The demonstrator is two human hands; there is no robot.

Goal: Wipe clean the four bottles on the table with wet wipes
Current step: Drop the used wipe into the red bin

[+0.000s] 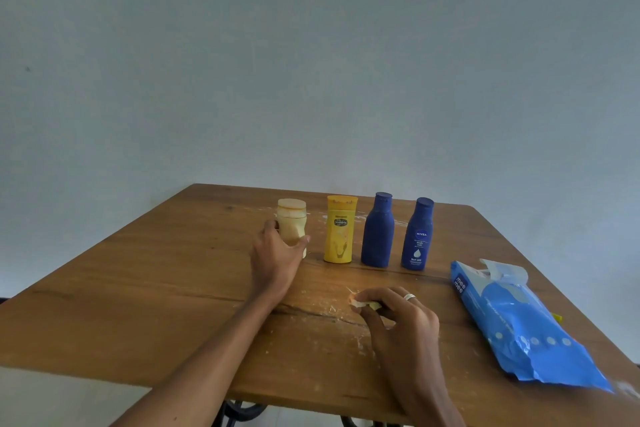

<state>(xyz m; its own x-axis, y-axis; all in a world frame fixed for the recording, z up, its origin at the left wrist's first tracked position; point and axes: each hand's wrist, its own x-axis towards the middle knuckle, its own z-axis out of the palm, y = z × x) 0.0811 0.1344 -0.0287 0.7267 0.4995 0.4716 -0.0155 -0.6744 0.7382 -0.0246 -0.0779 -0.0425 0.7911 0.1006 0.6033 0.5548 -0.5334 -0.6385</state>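
Observation:
Four bottles stand upright in a row at the back of the wooden table (pixel 138 288). From left to right they are a cream bottle (pixel 292 218), a yellow bottle (pixel 339 229), a plain dark blue bottle (pixel 378 230) and a dark blue Nivea bottle (pixel 418 236). My left hand (pixel 277 253) is wrapped around the lower part of the cream bottle, which stands on the table. My right hand (pixel 398 315) rests on the table nearer to me and pinches a crumpled wet wipe (pixel 363 303) in its fingertips. There is a ring on that hand.
A blue pack of wet wipes (pixel 519 319) lies on the right side of the table, its flap open with a wipe sticking out. White smears and crumbs mark the tabletop around my right hand. A plain wall stands behind the table.

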